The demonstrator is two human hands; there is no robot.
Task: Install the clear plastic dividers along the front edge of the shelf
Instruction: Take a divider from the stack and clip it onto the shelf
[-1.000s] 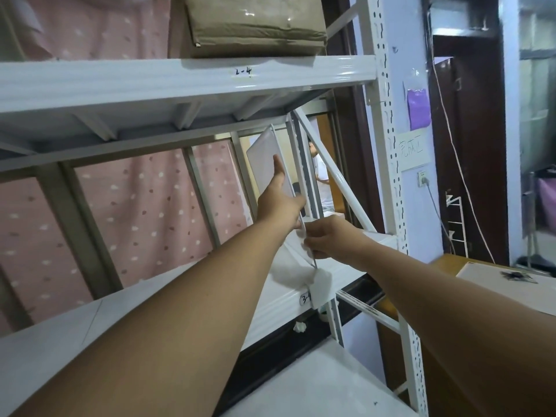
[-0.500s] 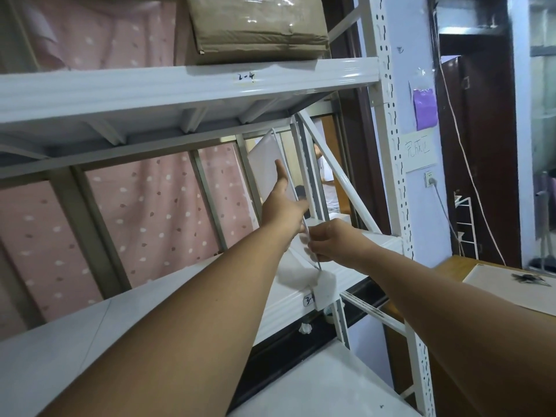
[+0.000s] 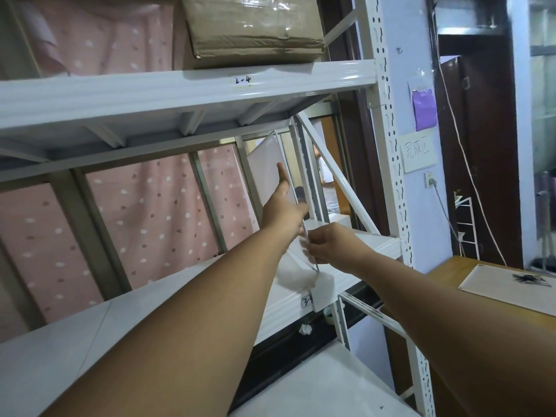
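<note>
While your L hand [image 3: 282,206] lies flat, fingers straight, on the clear divider [image 3: 264,167] and R hand [image 3: 329,245] pinches its front edge — panel upright at shelf [image 3: 373,245] front, right end — uneven push could tilt it, base clip [image 3: 323,288] unseated.

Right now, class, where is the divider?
Head view, right of centre: the divider stands on the shelf near its right post, left hand flat against it, right hand pinching its front edge.

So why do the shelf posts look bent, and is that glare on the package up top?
Head view: the wide-angle lens bows the white upright post; yes, shiny tape on the brown package throws glare; the clear divider looks milky, and nothing is noticeably blurred.
</note>
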